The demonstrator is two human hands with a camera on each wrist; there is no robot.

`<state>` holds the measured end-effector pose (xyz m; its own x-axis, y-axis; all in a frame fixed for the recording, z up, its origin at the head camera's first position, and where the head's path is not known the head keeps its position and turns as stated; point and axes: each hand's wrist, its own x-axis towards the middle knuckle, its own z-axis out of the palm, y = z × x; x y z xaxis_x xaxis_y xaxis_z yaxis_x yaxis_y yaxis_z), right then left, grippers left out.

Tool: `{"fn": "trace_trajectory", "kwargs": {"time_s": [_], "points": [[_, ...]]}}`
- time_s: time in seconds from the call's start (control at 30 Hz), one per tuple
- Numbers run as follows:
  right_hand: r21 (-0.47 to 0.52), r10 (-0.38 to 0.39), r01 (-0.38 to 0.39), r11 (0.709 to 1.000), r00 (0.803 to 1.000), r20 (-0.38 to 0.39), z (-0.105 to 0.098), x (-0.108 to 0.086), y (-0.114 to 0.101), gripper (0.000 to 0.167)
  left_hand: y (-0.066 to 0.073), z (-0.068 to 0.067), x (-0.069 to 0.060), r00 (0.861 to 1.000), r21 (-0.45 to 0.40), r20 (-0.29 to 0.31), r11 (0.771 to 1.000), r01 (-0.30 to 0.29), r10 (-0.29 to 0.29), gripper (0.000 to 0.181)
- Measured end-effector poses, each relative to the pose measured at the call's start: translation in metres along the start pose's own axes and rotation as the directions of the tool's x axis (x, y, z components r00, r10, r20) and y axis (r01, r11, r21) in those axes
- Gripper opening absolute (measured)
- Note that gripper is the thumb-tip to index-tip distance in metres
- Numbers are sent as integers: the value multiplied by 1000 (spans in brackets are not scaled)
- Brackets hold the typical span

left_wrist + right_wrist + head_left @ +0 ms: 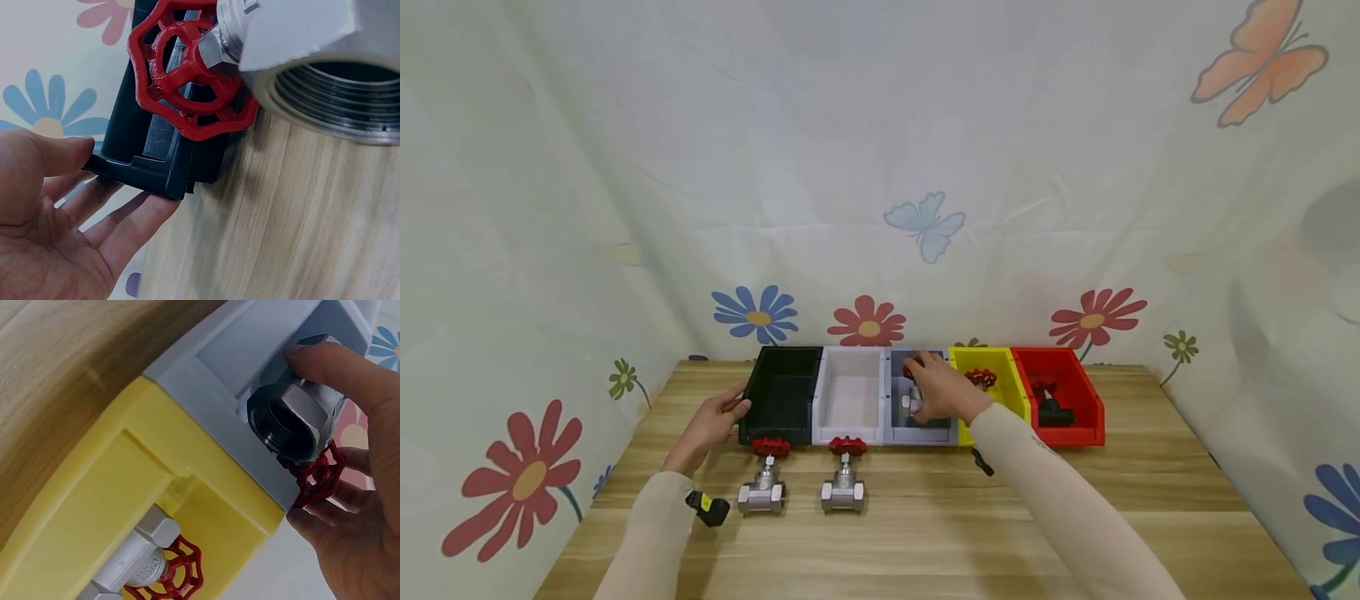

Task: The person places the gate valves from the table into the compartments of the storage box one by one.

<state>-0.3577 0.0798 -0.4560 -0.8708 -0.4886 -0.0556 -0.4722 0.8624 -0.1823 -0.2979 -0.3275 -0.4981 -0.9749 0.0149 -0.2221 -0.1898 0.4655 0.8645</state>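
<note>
Seen from the head camera, five open bins stand side by side in a row across the centre of the frame on a wooden table (865, 554). Just right of centre, the person's right hand (943, 390) grips a silver valve (912, 403) inside the grey bin (917, 436); the right wrist view shows the thumb on its metal body and fingers about its red handwheel (321, 477). Left of centre, the left hand (711, 423) holds the edge of the black bin (782, 398), thumb at the rim, fingers against the outside. In the lower left, two more red-wheeled valves (843, 495) stand before the black bin and the white bin (852, 396). Right of centre, the yellow bin (1009, 385) contains another red-wheeled valve, and the red bin (1082, 404) a black-bodied fitting (1054, 415).
</note>
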Motion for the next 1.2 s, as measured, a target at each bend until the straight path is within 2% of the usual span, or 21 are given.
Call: {"fn": "trace_trajectory", "kwargs": {"time_s": [0.53,0.93,1.2], "points": [[-88,5,-1,996,999,43,12,14,1,96,-1,1,0,1000,-14,11,1000,-15,15,61],[-63,68,-65,996,996,58,20,24,-2,94,-1,0,0,1000,-8,4,1000,-11,11,60],[-69,45,-40,997,997,63,23,24,-3,95,1,1,-2,1000,-12,5,1000,-10,10,61]]}}
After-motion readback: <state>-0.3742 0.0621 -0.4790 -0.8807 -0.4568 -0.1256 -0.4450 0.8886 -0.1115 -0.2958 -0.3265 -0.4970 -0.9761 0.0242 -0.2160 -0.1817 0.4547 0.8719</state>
